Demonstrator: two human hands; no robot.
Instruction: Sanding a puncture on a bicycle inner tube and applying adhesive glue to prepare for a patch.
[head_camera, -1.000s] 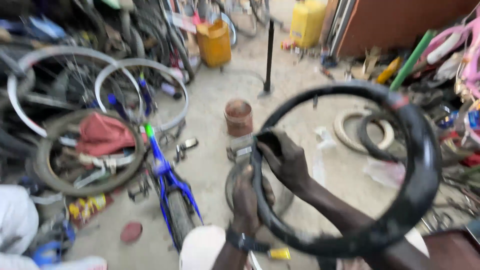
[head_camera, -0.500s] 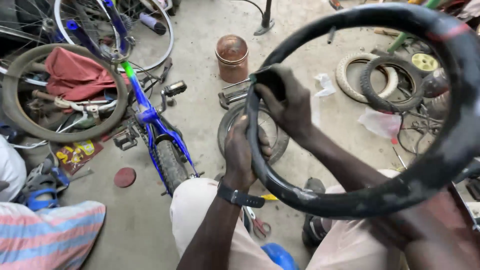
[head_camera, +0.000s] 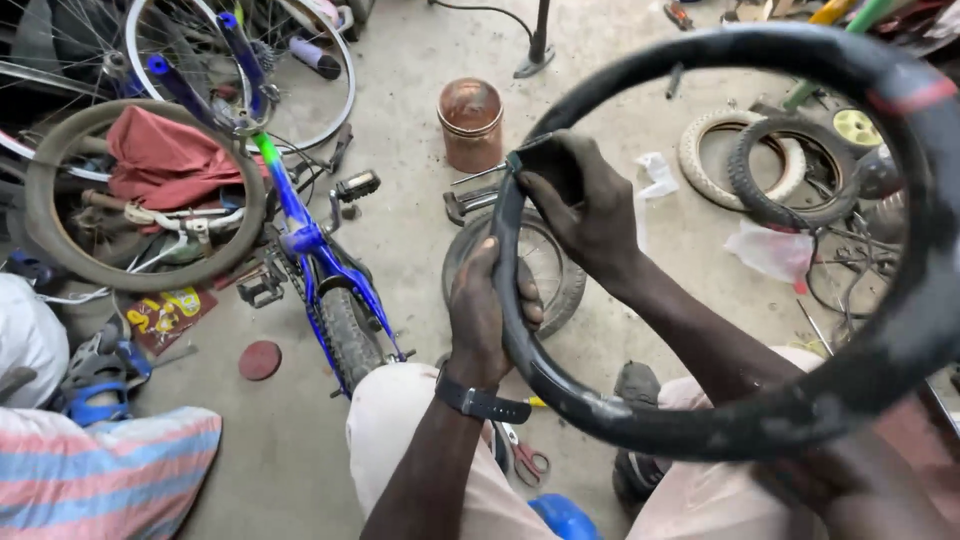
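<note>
Both hands remain on a black inner tube (head_camera: 700, 420) held up as a loop above the knees. The left hand (head_camera: 487, 310) has its grip clenched round the tube's near side, as half a second ago; the right hand (head_camera: 585, 205) pinches it higher up. The view has drawn closer, the blue bicycle (head_camera: 320, 270) and rusty tin (head_camera: 471, 125) staying on the floor.

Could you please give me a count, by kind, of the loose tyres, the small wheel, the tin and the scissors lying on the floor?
Loose tyres: 3
Small wheel: 1
Rusty tin: 1
Red-handled scissors: 1
Total: 6
</note>
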